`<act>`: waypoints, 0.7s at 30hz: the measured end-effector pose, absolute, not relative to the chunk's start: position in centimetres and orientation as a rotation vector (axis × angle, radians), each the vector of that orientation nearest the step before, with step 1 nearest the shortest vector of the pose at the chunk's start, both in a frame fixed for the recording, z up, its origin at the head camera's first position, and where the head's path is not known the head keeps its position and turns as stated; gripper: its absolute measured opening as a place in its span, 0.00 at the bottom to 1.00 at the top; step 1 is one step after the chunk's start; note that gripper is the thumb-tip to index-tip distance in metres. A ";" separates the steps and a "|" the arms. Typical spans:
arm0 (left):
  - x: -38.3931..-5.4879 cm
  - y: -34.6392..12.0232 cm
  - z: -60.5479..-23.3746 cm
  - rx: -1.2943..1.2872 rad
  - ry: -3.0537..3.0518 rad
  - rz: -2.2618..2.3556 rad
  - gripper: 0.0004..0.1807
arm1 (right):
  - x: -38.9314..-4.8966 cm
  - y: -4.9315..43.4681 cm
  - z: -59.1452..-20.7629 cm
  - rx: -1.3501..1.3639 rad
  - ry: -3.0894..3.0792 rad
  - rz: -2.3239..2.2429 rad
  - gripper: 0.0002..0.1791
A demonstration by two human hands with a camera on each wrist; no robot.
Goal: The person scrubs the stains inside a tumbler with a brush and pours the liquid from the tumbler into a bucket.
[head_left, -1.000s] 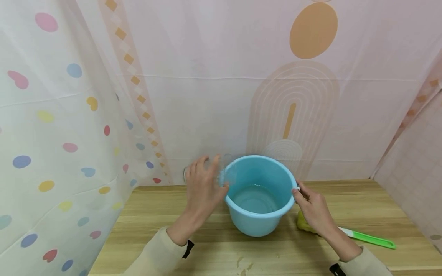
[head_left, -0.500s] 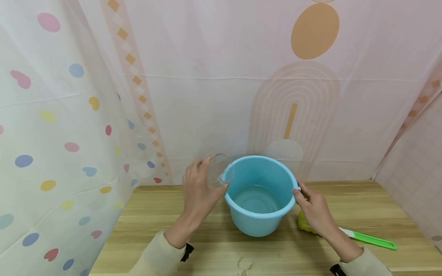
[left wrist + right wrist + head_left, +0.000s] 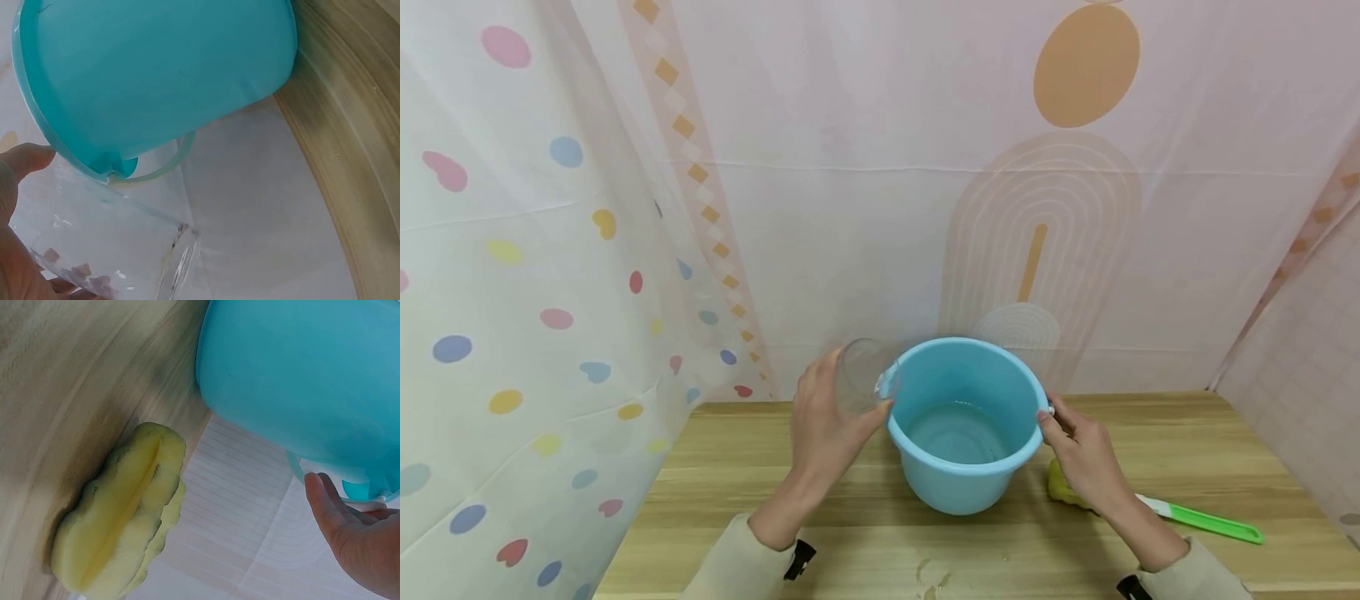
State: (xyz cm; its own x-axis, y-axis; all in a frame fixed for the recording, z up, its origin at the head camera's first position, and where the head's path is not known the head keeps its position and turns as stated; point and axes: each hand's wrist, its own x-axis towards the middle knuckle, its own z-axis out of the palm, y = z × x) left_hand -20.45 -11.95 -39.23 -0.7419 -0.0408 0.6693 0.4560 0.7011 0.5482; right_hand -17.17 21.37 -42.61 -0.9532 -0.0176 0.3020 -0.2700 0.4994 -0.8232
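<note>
A light blue bucket (image 3: 951, 490) stands on the wooden table with shallow water (image 3: 958, 433) in its bottom. My left hand (image 3: 822, 433) holds a clear drinking glass (image 3: 859, 375) at the bucket's left rim. The thumb lies on the near side, and the other fingers wrap behind the glass. In the left wrist view the glass (image 3: 119, 231) is tilted, its thick base to the lower right, close beside the bucket's handle joint. My right hand (image 3: 1084, 454) grips the bucket's right rim at the handle joint, thumb on top and fingers beneath.
Right of the bucket lies a brush with a yellow sponge head (image 3: 1066, 487) and a green-and-white handle (image 3: 1213, 523), partly behind my right wrist. Small wet marks (image 3: 931, 575) spot the table's front (image 3: 1037, 567). A patterned curtain (image 3: 835, 208) hangs behind and at both sides.
My left hand has shifted slightly left and turned the glass, so its round outline now shows more toward the camera. The right hand and the bucket have stayed in place.
</note>
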 end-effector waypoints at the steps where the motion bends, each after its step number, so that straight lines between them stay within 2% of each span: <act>1: -20.3 -12.1 -39.3 -0.307 -2.244 -0.962 0.48 | -17.2 21.3 -42.6 0.245 -2.489 1.436 0.31; 21: -18.1 -13.2 -40.1 -0.155 -2.348 -1.089 0.52 | -17.4 21.2 -42.7 0.262 -2.487 1.424 0.30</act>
State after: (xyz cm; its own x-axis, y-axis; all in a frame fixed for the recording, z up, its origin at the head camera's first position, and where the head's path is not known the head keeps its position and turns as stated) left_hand -18.14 -13.18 -40.14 -0.8465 -0.1190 0.5190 0.3194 0.6664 0.6738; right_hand -17.42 21.18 -42.69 -0.9489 -0.0256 0.3145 -0.2842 0.5026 -0.8165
